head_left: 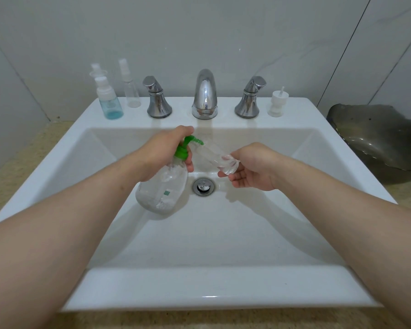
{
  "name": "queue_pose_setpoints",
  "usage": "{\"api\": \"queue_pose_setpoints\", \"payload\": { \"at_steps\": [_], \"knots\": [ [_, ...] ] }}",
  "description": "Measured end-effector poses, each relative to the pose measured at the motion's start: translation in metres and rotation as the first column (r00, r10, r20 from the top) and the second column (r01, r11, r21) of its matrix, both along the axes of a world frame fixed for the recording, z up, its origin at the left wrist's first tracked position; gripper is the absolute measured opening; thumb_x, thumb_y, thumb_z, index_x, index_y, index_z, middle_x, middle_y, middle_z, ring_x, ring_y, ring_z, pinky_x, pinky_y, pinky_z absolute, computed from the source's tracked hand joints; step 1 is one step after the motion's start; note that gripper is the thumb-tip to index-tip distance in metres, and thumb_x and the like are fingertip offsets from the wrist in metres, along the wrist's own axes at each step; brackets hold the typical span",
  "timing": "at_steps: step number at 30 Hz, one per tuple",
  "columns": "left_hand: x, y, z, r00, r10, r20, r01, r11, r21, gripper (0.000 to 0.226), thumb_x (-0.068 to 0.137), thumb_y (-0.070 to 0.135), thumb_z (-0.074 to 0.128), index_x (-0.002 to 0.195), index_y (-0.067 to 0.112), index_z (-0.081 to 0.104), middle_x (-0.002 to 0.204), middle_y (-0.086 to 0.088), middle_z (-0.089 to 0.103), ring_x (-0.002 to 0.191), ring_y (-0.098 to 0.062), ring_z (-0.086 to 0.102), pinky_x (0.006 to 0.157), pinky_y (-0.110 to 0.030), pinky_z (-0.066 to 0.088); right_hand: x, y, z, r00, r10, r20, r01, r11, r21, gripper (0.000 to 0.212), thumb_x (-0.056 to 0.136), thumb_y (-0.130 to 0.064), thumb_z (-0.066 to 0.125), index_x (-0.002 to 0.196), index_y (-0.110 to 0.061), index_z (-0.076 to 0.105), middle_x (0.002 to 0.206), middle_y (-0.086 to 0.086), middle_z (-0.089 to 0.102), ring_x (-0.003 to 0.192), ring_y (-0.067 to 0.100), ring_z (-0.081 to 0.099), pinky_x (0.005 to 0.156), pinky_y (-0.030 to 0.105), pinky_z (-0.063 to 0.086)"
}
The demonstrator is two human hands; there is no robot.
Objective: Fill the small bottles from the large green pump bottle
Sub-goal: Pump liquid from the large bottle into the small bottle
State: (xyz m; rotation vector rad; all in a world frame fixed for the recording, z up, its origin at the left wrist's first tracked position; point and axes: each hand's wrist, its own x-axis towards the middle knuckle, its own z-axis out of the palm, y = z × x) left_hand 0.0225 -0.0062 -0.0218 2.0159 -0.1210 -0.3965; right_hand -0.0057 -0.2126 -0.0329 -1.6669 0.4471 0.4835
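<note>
Over the white sink basin, my left hand (163,150) grips the large clear pump bottle (161,186) by its green pump head (188,146), a finger on top of the pump. The nozzle points into the mouth of a small clear bottle (214,156), tilted toward it. My right hand (252,168) holds that small bottle by its base. On the sink's back ledge at left stand a small bottle with blue liquid (108,100) and a small clear bottle (129,85). A white spray cap (278,103) stands upside down on the ledge at right.
A chrome faucet (205,95) with two handles (156,98) (249,98) stands at the back of the sink (199,288). The drain (203,186) lies below the hands. A dark metal dish (380,138) sits on the speckled counter at right.
</note>
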Motion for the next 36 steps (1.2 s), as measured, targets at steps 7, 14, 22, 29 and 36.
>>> {"api": "queue_pose_setpoints", "payload": {
  "at_steps": [7,14,22,29,36],
  "knots": [
    [-0.0008,-0.0008,0.0011,1.0,0.007,-0.015,-0.007,1.0,0.029,0.063,0.101,0.052,0.039,0.062,0.009,0.062,0.077,-0.019,0.076,0.077,-0.026,0.054,0.08,-0.037,0.04,-0.0017,0.0,0.0018,1.0,0.002,0.001,-0.002,1.0,0.009,0.024,0.105,-0.011,0.047,0.098,-0.001,0.068,0.086,0.017,0.071,0.055,0.017,0.051,0.059,0.029,0.05],
    [-0.0014,-0.0009,0.0031,1.0,0.0,0.009,0.0,0.999,0.033,0.055,0.101,0.039,0.038,0.061,0.008,0.06,0.074,-0.019,0.074,0.074,-0.025,0.052,0.069,-0.033,0.04,-0.0005,0.0004,0.0008,1.0,0.004,-0.004,-0.004,1.0,-0.004,0.025,0.104,-0.01,0.046,0.098,-0.001,0.069,0.085,0.016,0.073,0.053,0.017,0.052,0.057,0.029,0.051],
    [-0.0012,-0.0001,0.0019,1.0,0.003,0.009,-0.003,1.0,0.008,0.052,0.102,0.034,0.038,0.063,0.008,0.06,0.072,-0.019,0.073,0.076,-0.027,0.055,0.064,-0.031,0.039,-0.0006,0.0005,-0.0004,1.0,0.011,-0.004,-0.011,1.0,-0.005,0.027,0.103,-0.006,0.043,0.1,-0.001,0.069,0.086,0.017,0.072,0.054,0.017,0.052,0.059,0.03,0.05],
    [0.0011,0.0019,-0.0019,1.0,-0.029,0.001,0.029,0.999,-0.014,0.07,0.1,0.063,0.037,0.066,0.008,0.065,0.08,-0.022,0.075,0.081,-0.028,0.06,0.094,-0.041,0.046,-0.0001,-0.0004,-0.0004,1.0,0.009,-0.001,-0.009,1.0,0.004,0.022,0.104,-0.011,0.051,0.095,-0.001,0.069,0.082,0.016,0.072,0.053,0.017,0.052,0.058,0.03,0.05],
    [-0.0004,0.0005,-0.0002,1.0,-0.013,0.0,0.013,1.0,0.006,0.064,0.1,0.055,0.041,0.063,0.009,0.063,0.078,-0.021,0.075,0.077,-0.026,0.057,0.082,-0.037,0.043,-0.0013,0.0001,0.0006,1.0,0.006,0.0,-0.006,1.0,0.003,0.028,0.103,-0.006,0.045,0.092,-0.001,0.07,0.083,0.016,0.072,0.055,0.017,0.051,0.061,0.03,0.05]
  ]
}}
